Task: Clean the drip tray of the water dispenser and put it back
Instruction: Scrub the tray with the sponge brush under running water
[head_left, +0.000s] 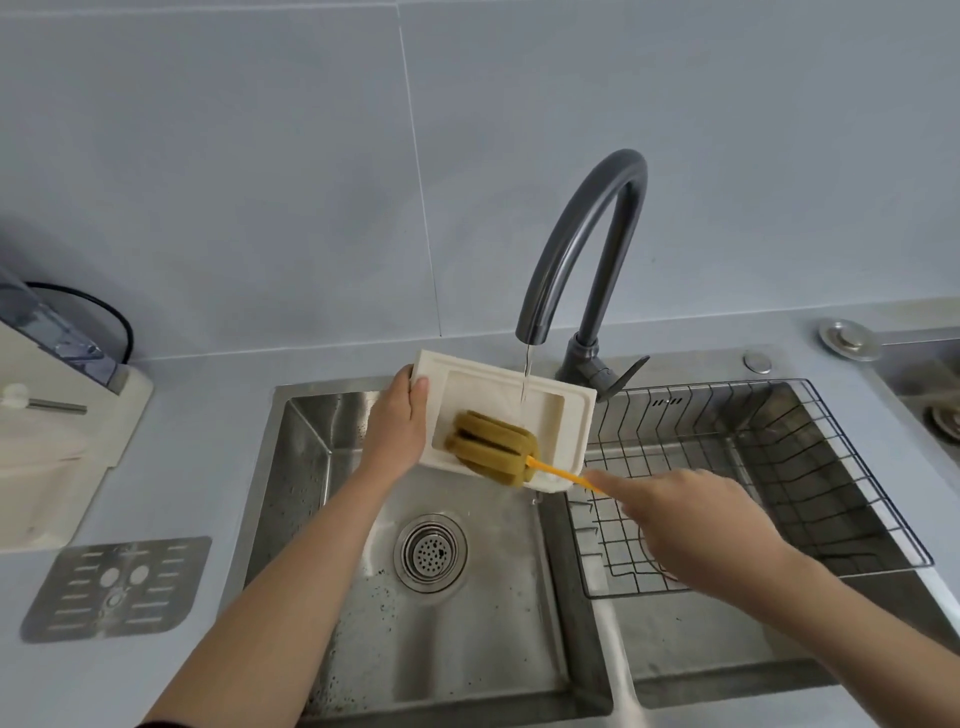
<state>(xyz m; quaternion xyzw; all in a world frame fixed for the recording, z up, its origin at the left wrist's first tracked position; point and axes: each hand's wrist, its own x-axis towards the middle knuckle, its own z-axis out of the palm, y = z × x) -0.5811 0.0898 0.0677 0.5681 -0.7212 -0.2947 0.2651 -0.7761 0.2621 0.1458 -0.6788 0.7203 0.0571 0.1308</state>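
The white plastic drip tray (566, 415) is held tilted over the left sink basin, under a thin stream of water from the dark grey faucet (587, 249). My left hand (397, 426) grips the tray's left edge. My right hand (680, 514) holds the orange handle of a sponge brush (493, 444), whose olive-brown sponge head rests inside the tray's hollow. The tray's metal grille cover (117, 587) lies flat on the counter at the left. The cream water dispenser (57, 415) stands at the far left.
The steel double sink has a drain strainer (430, 552) in the left basin and a black wire rack (753, 483) over the right basin. A round metal cap (849, 339) sits on the counter at back right. A black cable runs behind the dispenser.
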